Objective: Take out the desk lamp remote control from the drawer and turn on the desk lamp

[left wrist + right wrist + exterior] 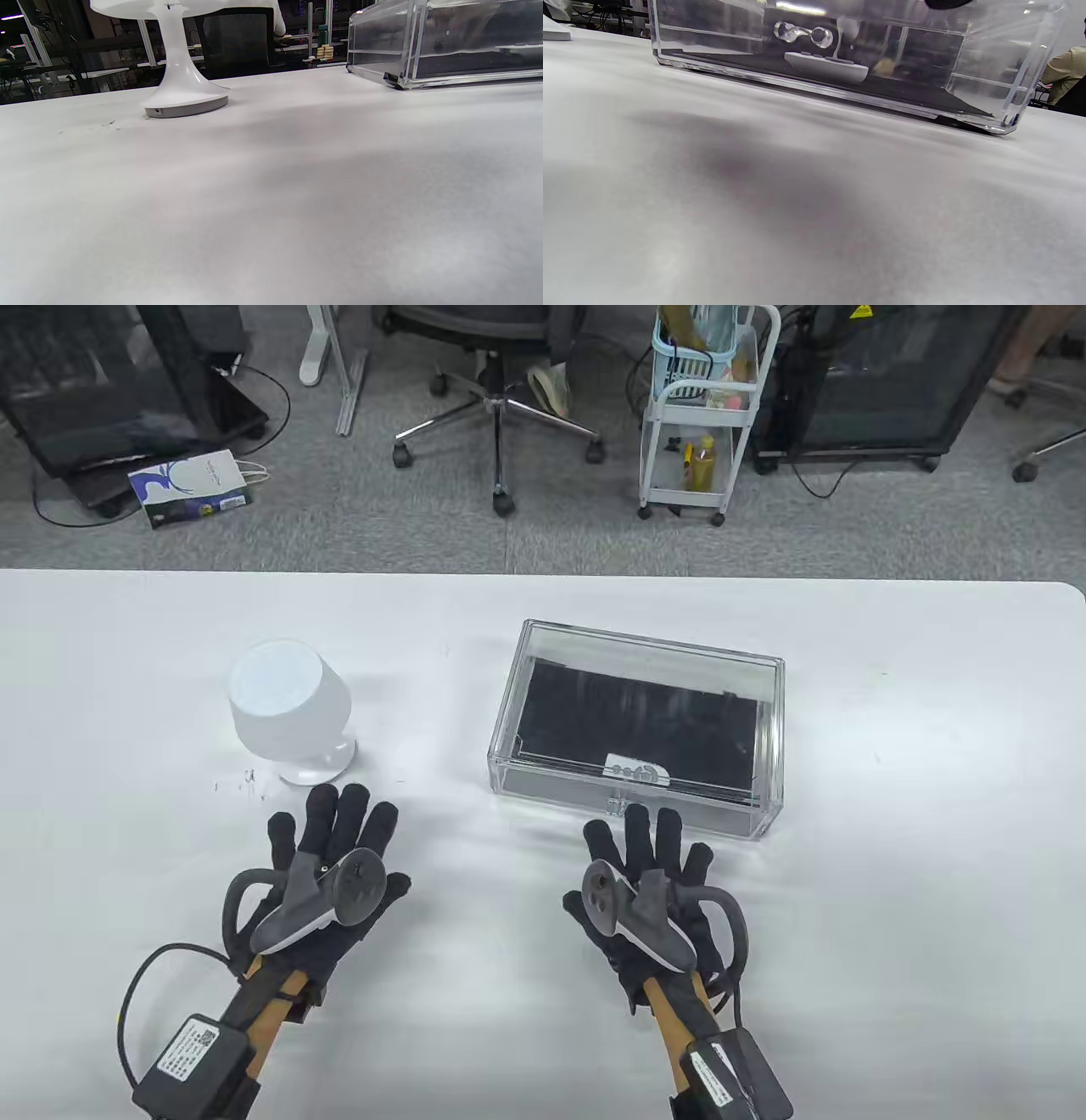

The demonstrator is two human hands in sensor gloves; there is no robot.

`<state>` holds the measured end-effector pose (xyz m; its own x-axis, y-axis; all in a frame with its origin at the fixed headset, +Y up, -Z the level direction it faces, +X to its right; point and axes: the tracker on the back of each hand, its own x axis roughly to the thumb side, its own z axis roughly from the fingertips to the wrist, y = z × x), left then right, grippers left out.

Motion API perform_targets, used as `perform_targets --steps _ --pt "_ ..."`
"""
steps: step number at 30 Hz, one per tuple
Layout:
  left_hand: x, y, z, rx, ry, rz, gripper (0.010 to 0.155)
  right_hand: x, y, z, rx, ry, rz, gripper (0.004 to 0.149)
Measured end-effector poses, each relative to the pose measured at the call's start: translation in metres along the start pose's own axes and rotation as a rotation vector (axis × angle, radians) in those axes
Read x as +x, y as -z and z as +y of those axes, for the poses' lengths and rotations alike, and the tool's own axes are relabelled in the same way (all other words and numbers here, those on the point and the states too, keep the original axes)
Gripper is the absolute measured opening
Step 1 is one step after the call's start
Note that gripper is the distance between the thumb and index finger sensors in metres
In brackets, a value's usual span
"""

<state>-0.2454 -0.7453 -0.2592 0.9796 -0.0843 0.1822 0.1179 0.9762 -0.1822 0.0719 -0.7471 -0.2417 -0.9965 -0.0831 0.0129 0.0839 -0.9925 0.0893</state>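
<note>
On the white table [891, 780], both gloved hands lie flat, fingers spread, holding nothing. Left hand [327, 869] rests just in front of the white round-shaded desk lamp [288, 708]; right hand [649, 886] rests with its fingertips [638, 816] right at the front of the clear acrylic drawer box [636, 725]. Inside, on the black liner near the front wall, sits the small white remote control [635, 768], drawer closed.
</note>
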Motion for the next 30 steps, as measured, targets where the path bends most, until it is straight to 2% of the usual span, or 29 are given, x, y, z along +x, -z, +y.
perform_targets --steps 12,16,19,23,30 --pt "-0.001 0.001 0.0 -0.001 -0.007 0.005 0.075 -0.013 0.004 -0.004 -0.022 0.031 0.073 0.083" --pt "-0.002 0.002 -0.003 -0.011 0.004 0.008 0.075 -0.025 0.014 -0.015 -0.065 0.059 0.194 0.089" --pt "-0.003 0.004 -0.003 -0.014 -0.001 0.007 0.075 -0.031 0.024 -0.019 -0.046 0.114 0.3 0.089" --pt "-0.003 0.006 -0.006 -0.023 0.001 0.005 0.075 -0.029 0.042 -0.02 -0.057 0.055 0.405 0.087" --pt "-0.003 0.011 -0.01 -0.046 0.006 0.006 0.075 -0.014 0.076 -0.013 0.094 0.105 0.577 0.09"
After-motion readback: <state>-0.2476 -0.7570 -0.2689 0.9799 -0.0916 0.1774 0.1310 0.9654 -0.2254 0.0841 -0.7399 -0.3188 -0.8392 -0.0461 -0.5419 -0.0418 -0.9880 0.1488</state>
